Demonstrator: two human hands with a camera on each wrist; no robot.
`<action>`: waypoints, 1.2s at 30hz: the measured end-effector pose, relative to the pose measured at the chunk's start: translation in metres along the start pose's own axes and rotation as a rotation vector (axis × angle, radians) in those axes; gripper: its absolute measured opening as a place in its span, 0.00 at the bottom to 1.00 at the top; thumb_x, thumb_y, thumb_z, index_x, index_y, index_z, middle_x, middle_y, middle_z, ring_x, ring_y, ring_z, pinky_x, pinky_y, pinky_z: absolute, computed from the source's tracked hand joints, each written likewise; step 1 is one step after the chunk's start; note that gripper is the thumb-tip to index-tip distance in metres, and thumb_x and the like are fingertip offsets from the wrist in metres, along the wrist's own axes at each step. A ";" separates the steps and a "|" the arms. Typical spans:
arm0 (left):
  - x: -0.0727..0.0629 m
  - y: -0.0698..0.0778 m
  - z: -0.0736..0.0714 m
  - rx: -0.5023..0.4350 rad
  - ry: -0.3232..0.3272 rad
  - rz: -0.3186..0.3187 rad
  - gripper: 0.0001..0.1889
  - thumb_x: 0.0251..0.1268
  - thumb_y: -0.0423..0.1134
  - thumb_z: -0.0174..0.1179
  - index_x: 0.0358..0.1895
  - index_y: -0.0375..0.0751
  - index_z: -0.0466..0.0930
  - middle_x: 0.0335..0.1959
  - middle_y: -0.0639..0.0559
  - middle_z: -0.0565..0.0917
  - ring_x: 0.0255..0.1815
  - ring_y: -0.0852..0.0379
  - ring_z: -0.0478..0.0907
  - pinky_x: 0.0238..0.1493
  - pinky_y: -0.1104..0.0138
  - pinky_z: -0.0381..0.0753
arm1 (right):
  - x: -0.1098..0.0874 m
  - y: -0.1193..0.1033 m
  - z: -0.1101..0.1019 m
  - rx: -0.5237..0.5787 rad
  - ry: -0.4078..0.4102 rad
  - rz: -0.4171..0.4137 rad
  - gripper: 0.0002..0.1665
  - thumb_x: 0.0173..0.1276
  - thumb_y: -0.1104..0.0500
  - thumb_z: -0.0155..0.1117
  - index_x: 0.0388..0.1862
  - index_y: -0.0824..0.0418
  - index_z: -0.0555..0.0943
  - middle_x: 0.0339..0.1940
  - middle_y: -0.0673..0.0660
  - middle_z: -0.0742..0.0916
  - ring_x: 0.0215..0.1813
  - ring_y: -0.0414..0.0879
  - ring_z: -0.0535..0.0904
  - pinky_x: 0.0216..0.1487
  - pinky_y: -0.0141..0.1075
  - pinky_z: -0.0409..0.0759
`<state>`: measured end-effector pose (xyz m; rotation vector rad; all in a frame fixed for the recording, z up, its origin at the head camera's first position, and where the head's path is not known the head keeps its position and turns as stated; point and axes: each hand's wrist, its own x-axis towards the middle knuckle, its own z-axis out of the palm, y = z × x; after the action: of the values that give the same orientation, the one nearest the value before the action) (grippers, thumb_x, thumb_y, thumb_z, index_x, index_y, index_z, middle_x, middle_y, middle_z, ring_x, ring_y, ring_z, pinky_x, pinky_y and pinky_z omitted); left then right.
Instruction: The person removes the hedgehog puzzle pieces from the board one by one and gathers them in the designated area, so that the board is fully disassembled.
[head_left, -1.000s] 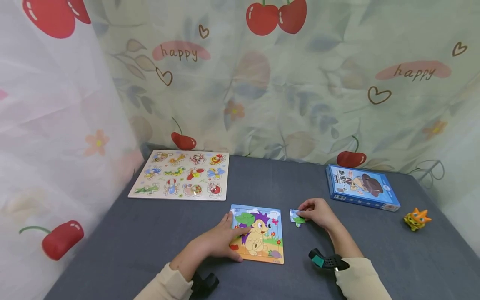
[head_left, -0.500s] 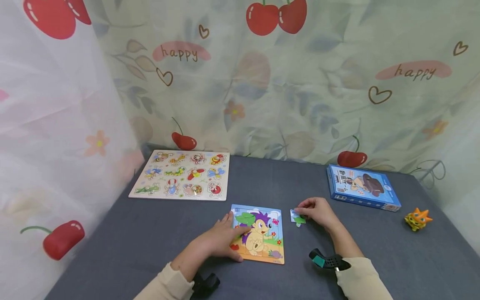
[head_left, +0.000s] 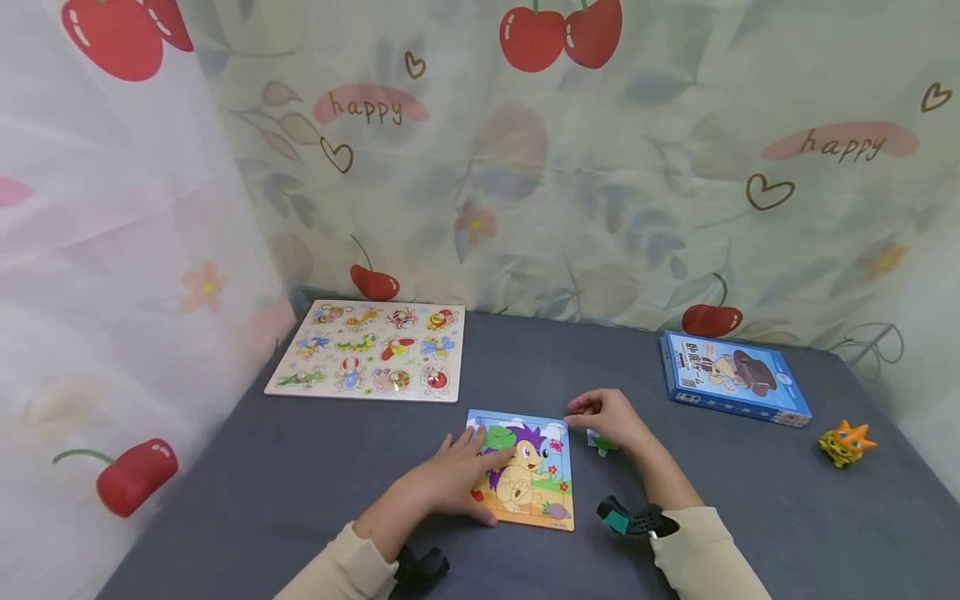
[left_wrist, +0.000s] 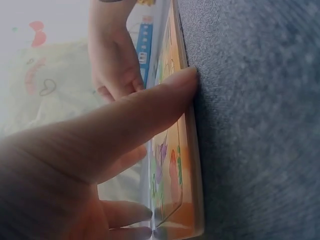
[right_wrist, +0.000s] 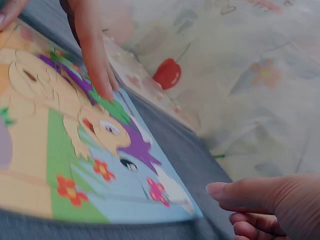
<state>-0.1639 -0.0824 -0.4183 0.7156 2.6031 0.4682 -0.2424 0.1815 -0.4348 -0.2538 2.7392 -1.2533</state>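
My left hand (head_left: 450, 479) rests on the left side of a jigsaw board (head_left: 558, 479) with a purple-spined hedgehog picture. In the left wrist view, its straight thumb crosses the board's near edge (left_wrist: 192, 200). Close to the board's top right corner is my right hand (head_left: 613, 418), palm turned down. The right wrist view shows the right hand (right_wrist: 285, 205) with loosely bent fingers, nothing between them, beside the blue corner of the board (right_wrist: 160, 212). A jigsaw piece (head_left: 602, 444), blue with a green leaf, lies on the table, partly covered by that hand.
A board of insect pictures (head_left: 367, 350) lies at the back left. At the back right are a blue game box (head_left: 738, 379) and a small orange-and-yellow spiky toy (head_left: 846, 443). A dark grey cloth (head_left: 360, 450) covers the table; printed curtains (head_left: 600, 217) hang behind it.
My right hand has let go of the leaf piece and moved left to the corner of the hedgehog board. The left hand stays on the board. The head view has shifted slightly.
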 end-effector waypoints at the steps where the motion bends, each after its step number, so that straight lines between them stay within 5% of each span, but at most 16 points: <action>1: 0.000 0.000 0.000 0.008 -0.003 -0.002 0.45 0.45 0.57 0.70 0.70 0.60 0.59 0.74 0.38 0.50 0.76 0.40 0.42 0.71 0.43 0.45 | 0.001 -0.002 0.003 0.002 -0.004 -0.005 0.14 0.57 0.60 0.69 0.39 0.69 0.83 0.29 0.57 0.82 0.30 0.43 0.71 0.29 0.31 0.70; 12: 0.004 0.002 0.000 0.052 -0.025 -0.001 0.45 0.46 0.59 0.68 0.71 0.59 0.58 0.75 0.43 0.53 0.76 0.42 0.44 0.72 0.45 0.44 | 0.007 -0.021 0.025 0.055 -0.087 -0.153 0.15 0.55 0.56 0.71 0.36 0.67 0.84 0.25 0.54 0.81 0.27 0.41 0.71 0.27 0.30 0.70; 21: 0.004 0.002 0.002 0.036 -0.006 0.013 0.44 0.46 0.60 0.67 0.70 0.56 0.61 0.74 0.40 0.52 0.75 0.39 0.46 0.68 0.46 0.58 | 0.016 -0.029 0.043 0.046 -0.200 -0.134 0.13 0.57 0.59 0.69 0.39 0.66 0.84 0.28 0.55 0.83 0.28 0.40 0.74 0.29 0.30 0.74; 36: 0.006 -0.003 0.006 0.023 -0.003 0.039 0.43 0.48 0.61 0.66 0.70 0.57 0.61 0.75 0.40 0.51 0.75 0.39 0.44 0.69 0.46 0.57 | 0.018 -0.038 0.052 0.027 -0.251 -0.145 0.11 0.57 0.62 0.68 0.39 0.65 0.85 0.30 0.54 0.86 0.29 0.39 0.77 0.31 0.29 0.77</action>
<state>-0.1669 -0.0805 -0.4263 0.7751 2.5999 0.4489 -0.2465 0.1147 -0.4406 -0.5746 2.5266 -1.1980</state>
